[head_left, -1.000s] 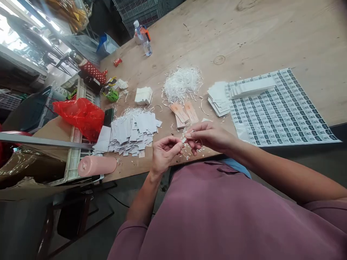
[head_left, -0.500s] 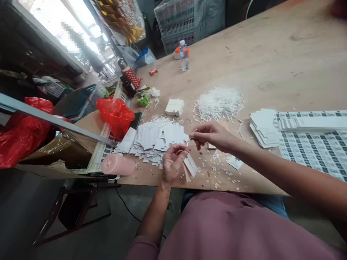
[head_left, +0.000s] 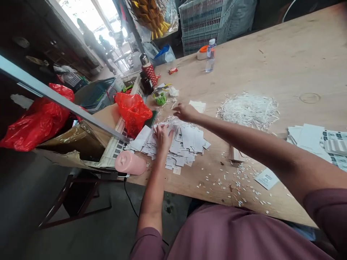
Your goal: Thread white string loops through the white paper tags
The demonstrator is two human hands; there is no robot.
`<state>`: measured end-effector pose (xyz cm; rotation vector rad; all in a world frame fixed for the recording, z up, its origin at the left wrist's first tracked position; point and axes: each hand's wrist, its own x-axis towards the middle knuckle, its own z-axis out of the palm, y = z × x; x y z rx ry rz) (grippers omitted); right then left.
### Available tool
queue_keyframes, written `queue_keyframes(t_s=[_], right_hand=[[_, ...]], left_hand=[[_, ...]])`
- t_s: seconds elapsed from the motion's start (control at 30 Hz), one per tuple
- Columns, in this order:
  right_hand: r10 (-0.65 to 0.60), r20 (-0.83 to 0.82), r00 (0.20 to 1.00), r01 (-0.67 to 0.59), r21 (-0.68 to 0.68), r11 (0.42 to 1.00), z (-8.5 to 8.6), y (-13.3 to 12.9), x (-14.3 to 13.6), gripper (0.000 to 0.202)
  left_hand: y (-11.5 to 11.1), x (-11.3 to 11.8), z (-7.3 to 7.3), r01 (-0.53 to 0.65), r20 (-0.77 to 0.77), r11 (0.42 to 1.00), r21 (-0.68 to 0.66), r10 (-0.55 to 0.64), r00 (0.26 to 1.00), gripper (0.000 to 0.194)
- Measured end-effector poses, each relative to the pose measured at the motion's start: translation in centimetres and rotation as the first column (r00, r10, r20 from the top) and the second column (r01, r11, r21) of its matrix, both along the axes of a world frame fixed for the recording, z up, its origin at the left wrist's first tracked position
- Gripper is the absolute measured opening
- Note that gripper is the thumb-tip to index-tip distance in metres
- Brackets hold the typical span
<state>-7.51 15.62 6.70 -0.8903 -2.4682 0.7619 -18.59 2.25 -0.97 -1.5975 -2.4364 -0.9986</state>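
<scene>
Our left hand [head_left: 163,136] rests spread on the cards [head_left: 191,139]; whether our right hand [head_left: 184,112], near them, holds anything, we cannot tell.

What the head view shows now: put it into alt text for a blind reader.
A person's left hand is on a heap of white cards on a wooden table, the right hand extended just beyond it. A pile of white strands lies farther right; a pink container sits near the table's edge.
</scene>
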Motion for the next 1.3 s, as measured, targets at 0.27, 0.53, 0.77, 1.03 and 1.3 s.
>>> queue_keyframes(t_s=[0.27,0.53,0.77,1.03,1.3], right_hand=[[-0.247,-0.013,0.969,0.247,0.069,0.967,-0.4,-3.9,23.8,0.021],[-0.558,0.523,0.644,0.481,0.29,0.827,-7.8,-14.5,32.0,0.055],[-0.555,0.27,0.787,0.517,0.201,0.832,-9.1,-13.3,31.5,0.023],[-0.471,-0.097,0.877,0.476,0.032,0.879,-9.5,-12.5,32.7,0.014],[-0.503,-0.255,0.826,0.513,-0.031,0.858,-10.3,-11.4,33.2,0.021]], left_hand=[[0.2,0.5,0.7,0.091,-0.059,0.952,0.291,-0.077,0.995,0.037],[-1.0,13.4,1.0,0.526,0.276,0.808,0.267,-0.586,0.761,0.014],[4.9,18.4,-0.3,0.483,0.283,0.87,-0.096,-0.442,0.851,0.025],[9.1,20.0,-1.2,0.411,0.477,0.888,-0.204,-0.276,0.835,0.05],[8.3,20.2,-0.7,0.323,0.465,0.945,-0.048,-0.265,0.845,0.043]])
